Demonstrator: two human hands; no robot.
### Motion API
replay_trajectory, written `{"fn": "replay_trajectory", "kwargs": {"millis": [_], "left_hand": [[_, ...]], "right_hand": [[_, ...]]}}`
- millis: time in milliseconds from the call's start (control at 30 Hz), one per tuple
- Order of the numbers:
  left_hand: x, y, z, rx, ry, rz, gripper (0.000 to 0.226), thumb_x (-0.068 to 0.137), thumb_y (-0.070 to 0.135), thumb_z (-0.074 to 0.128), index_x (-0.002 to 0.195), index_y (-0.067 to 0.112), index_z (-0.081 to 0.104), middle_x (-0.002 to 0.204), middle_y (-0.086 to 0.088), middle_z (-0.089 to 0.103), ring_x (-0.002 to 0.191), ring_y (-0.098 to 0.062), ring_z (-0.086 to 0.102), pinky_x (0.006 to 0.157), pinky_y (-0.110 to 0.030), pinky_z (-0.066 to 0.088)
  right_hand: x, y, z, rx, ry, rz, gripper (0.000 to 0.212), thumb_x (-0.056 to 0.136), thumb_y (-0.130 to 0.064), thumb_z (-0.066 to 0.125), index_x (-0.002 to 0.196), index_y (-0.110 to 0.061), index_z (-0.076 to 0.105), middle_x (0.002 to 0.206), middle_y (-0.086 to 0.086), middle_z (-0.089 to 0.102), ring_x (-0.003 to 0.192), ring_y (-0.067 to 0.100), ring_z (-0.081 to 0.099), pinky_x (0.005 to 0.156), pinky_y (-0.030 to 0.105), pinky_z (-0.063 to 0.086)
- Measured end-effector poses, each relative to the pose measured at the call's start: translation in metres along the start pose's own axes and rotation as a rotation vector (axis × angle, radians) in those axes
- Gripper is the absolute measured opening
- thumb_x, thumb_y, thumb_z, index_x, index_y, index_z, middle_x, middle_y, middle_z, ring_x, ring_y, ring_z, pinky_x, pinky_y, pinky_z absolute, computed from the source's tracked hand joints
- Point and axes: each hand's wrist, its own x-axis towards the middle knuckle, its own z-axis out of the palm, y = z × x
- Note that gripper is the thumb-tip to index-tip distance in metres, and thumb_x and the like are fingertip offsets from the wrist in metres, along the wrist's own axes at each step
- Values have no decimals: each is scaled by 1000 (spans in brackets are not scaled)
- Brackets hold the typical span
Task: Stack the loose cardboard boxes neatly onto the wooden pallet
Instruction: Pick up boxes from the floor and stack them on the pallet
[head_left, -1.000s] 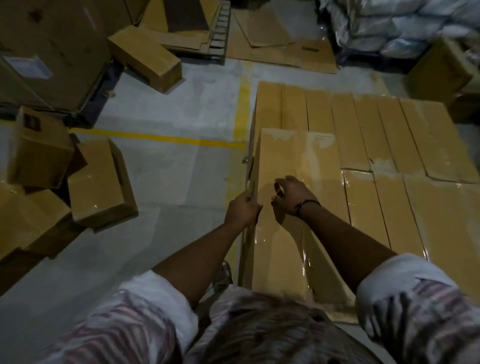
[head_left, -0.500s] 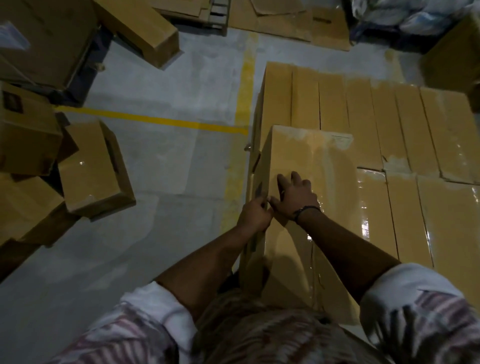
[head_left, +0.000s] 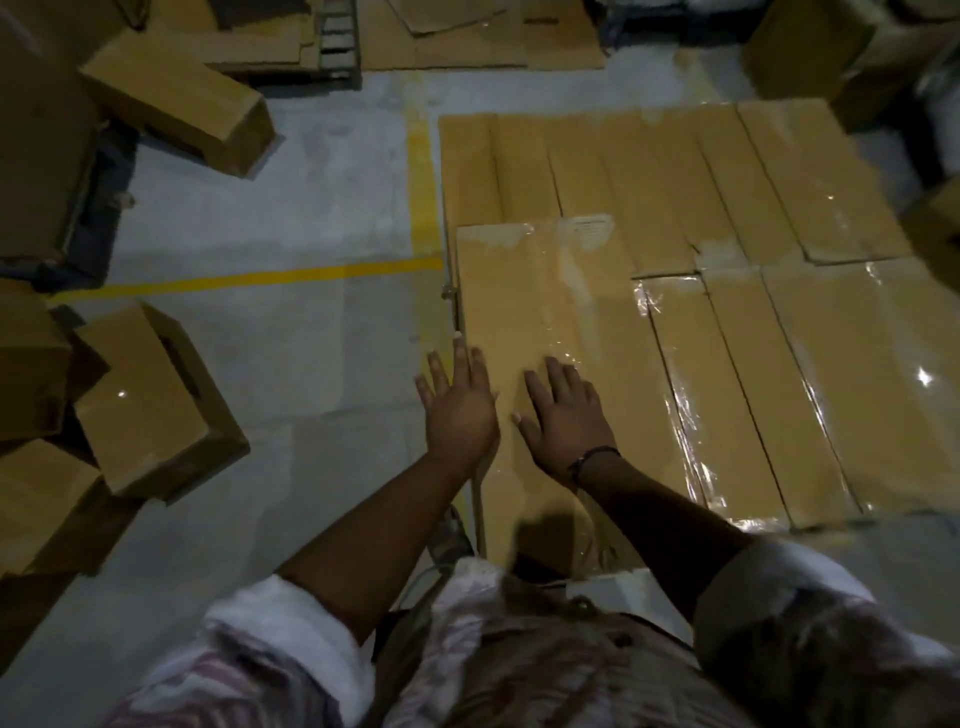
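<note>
Fingers straight, our left hand (head_left: 460, 410) and right hand (head_left: 563, 421) steady the top box (head_left: 540, 291); we should square its edges.

Whse w/ stacked boxes (head_left: 670, 176), yellow floor line (head_left: 249, 278)

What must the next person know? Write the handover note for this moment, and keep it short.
Left hand: open, fingers straight, at the left edge of the wide box.
Right hand: open, flat on that box.
Done: a layer of long boxes lies side by side, with the wide box at its near left corner.
Left: the near loose box and the far loose box lie on the floor. The pallet is hidden.
</note>
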Motion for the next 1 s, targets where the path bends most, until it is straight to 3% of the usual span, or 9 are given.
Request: {"fn": "replay_trajectory", "kwargs": {"millis": [67, 133, 267, 367, 600, 767, 1000], "left_hand": [[-12, 12, 6, 132, 27, 159, 59, 106, 30, 37, 161, 13, 22, 171, -14, 5, 154, -49, 0, 120, -67, 4], [-28, 28, 15, 209, -26, 246, 61, 105, 31, 36, 161, 13, 22, 171, -12, 8, 155, -46, 0, 121, -67, 1], [-66, 81, 23, 220, -111, 219, 62, 105, 29, 33, 163, 13, 15, 172, -8, 5, 155, -43, 1, 122, -63, 2], [-96, 127, 30, 176, -76, 188, 61, 108, 39, 28, 162, 12, 17, 171, -8, 10, 156, -40, 3, 122, -63, -4], [-133, 266, 40, 171, -29, 368, 72, 105, 62, 20, 162, 18, 21, 171, -11, 9, 156, -40, -3, 120, -64, -11], [-139, 369, 49, 155, -54, 521, 72, 103, 66, 22, 159, 23, 28, 170, -11, 13, 155, -42, 1, 120, -66, -7], [-139, 489, 69, 113, -135, 651, 72, 101, 69, 21, 159, 26, 31, 171, -10, 11, 155, -43, 4, 120, -67, -6]], "right_hand": [[-28, 18, 11, 6, 9, -22, 69, 103, -58, 22, 162, -23, 14, 169, 11, 5, 156, 33, 6, 124, 51, 13], [-54, 34, 20, 7, 2, -53, 70, 101, -58, 18, 161, -22, 17, 169, 10, 9, 155, 32, 9, 125, 51, 13], [-102, 74, 24, -5, -37, -149, 72, 98, -59, 11, 161, -24, 21, 169, 6, 11, 156, 31, 8, 124, 51, 11], [-138, 110, 16, 46, -31, -122, 65, 105, -54, 25, 161, -24, 17, 170, 7, 9, 156, 30, 6, 124, 52, 8], [-233, 231, -34, 79, 158, 166, 65, 105, -54, 31, 161, -25, 15, 169, 6, 10, 156, 29, 6, 125, 50, 7], [-291, 316, -64, 129, 292, 446, 66, 103, -56, 34, 160, -26, 20, 168, 6, 14, 154, 33, 9, 124, 54, 9], [-352, 408, -66, 217, 334, 729, 68, 102, -60, 35, 160, -28, 21, 168, 5, 15, 154, 34, 9, 123, 53, 12]]}}
